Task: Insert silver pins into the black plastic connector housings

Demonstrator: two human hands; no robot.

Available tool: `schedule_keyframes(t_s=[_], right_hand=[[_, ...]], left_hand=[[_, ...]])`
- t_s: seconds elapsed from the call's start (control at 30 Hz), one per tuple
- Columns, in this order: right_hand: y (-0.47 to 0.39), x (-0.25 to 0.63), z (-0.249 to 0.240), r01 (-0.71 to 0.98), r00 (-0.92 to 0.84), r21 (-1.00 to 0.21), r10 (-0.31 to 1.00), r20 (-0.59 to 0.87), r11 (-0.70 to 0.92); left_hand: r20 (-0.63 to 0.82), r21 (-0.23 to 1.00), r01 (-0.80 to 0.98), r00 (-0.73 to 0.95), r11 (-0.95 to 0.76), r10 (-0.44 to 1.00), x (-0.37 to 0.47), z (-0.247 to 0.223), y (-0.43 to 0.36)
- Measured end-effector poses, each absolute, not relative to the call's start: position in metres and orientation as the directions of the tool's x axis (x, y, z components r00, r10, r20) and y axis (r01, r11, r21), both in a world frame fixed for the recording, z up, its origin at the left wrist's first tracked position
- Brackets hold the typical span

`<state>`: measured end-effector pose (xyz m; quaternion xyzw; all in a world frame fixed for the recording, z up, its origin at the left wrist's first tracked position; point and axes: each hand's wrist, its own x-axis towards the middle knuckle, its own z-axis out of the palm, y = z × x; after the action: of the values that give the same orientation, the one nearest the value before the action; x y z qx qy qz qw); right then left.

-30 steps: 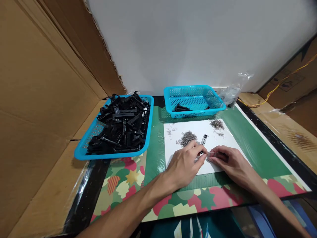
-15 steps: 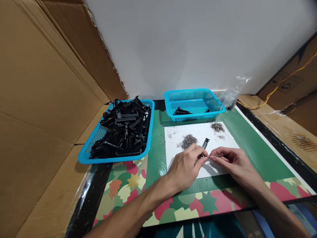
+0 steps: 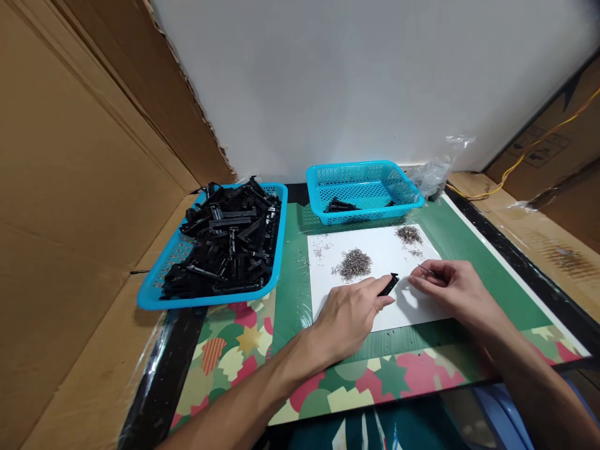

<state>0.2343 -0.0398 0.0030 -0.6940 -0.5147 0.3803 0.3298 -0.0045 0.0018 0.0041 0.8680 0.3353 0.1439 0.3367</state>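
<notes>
My left hand (image 3: pixel 349 315) is closed on a small black plastic part (image 3: pixel 389 285), holding it low over a white sheet of paper (image 3: pixel 328 298). The part's far end sticks out past my fingers; the rest is hidden under them. To the right, my right hand (image 3: pixel 447 284) is closed around a thin, dark, pointed tool (image 3: pixel 425 269), whose tip shows above the thumb. Its kind is too small to make out. A heap of tiny metal springs or pins (image 3: pixel 355 265) lies just beyond my left hand. Farther right is a smaller heap (image 3: pixel 409 235) of similar bits.
A blue basket (image 3: pixel 280 250) piled with black plastic parts stands at the left. Behind the paper, another blue basket (image 3: pixel 323 217) holds several black parts. A clear plastic bag (image 3: pixel 432 178) sits beside it. Cardboard walls (image 3: pixel 84 156) flank the green table mat (image 3: pixel 293 250).
My right hand has drawn away to the right from the black part, and the tool's tip now shows. My left hand has turned the part lower and more to the right.
</notes>
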Motion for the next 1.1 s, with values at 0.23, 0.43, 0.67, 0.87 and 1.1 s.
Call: schedule_keyframes(t_s=[0.23,0.43,0.67,0.87,1.1], right_hand=[[-0.029,0.228,-0.002,0.602,0.163,-0.767,0.975,-0.152,-0.22],[-0.029,0.223,0.002,0.62,0.165,-0.757,0.977,-0.133,-0.207],[-0.03,0.226,0.007,0.553,0.168,-0.8,0.971,-0.168,-0.234],[-0.029,0.224,0.006,0.553,0.162,-0.797,0.97,-0.181,-0.241],[-0.031,0.22,0.007,0.602,0.181,-0.771,0.976,-0.124,-0.209]], left_hand=[[0.009,0.681,0.489,0.738,-0.545,0.674,-0.003,0.005,0.003],[0.016,0.709,0.466,0.74,-0.529,0.673,-0.004,0.006,0.003],[0.026,0.731,0.454,0.727,-0.509,0.686,-0.003,0.003,0.001],[0.034,0.735,0.442,0.733,-0.514,0.68,-0.003,0.004,0.001],[0.022,0.731,0.456,0.728,-0.508,0.685,-0.002,0.003,0.001]])
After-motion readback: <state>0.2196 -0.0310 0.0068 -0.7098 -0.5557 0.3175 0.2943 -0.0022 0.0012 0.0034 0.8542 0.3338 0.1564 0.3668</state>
